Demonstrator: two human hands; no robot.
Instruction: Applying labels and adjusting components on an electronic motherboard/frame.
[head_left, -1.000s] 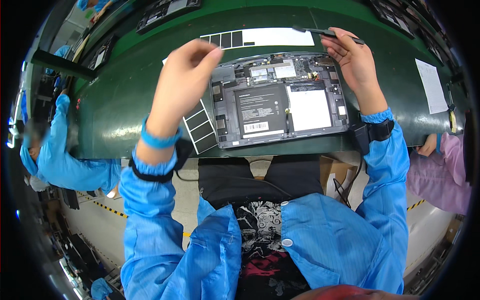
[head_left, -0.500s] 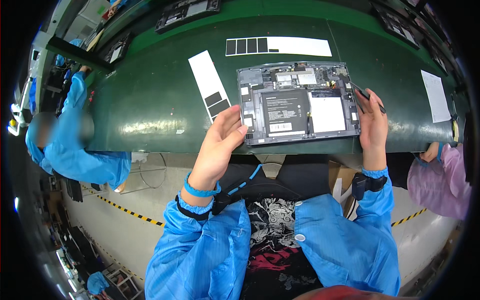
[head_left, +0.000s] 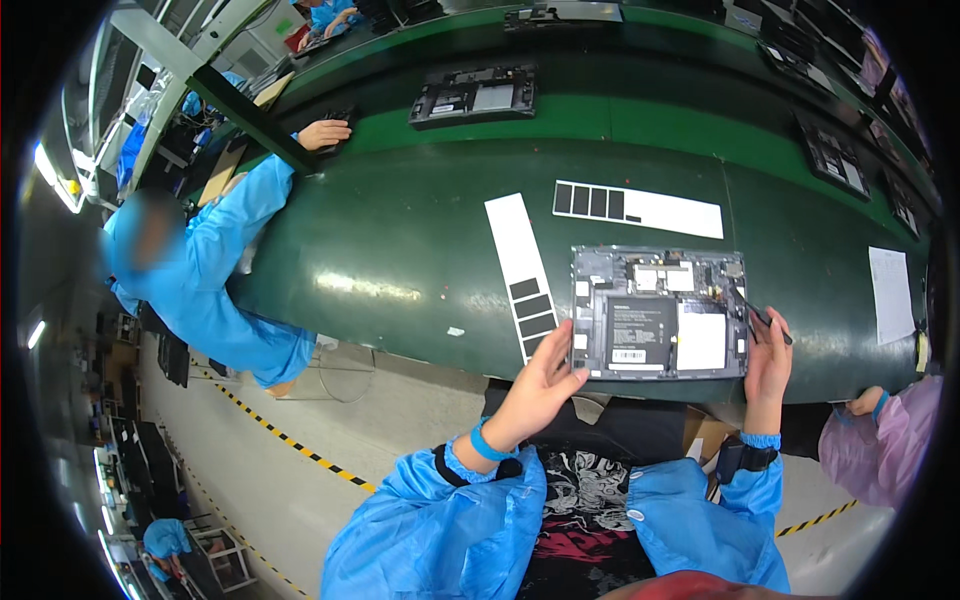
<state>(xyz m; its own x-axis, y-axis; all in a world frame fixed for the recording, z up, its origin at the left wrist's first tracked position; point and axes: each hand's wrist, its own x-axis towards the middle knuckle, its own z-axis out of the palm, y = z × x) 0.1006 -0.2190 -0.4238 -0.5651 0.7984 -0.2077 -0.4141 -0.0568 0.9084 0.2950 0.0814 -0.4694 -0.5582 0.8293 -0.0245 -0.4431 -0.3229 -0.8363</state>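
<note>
An opened laptop base (head_left: 592, 300) lies near the front edge of the green table, its inside facing up. It carries a black battery (head_left: 640, 335) with a white label, a white panel (head_left: 701, 338) and a circuit board along the far side. My left hand (head_left: 540, 392) grips its left front corner, thumb near the front edge. My right hand (head_left: 768, 365) is at the right edge, holding dark tweezers (head_left: 764, 318) that point toward the far right part of the base. Part of the right fingers is hidden behind the base's side.
Two white strips with black pads, one upright (head_left: 512, 235) and one crosswise (head_left: 680, 215), lie left of and beyond the base. A paper sheet (head_left: 888, 295) lies at right. More laptop bases (head_left: 475, 98) stand at the back. A person in blue (head_left: 225, 240) and a pink sleeve (head_left: 880, 445) flank me.
The view has swung up and to the left, so the table and base appear lower and farther right. At far left, a person's hand reaches a dark item. My grip looks the same.
</note>
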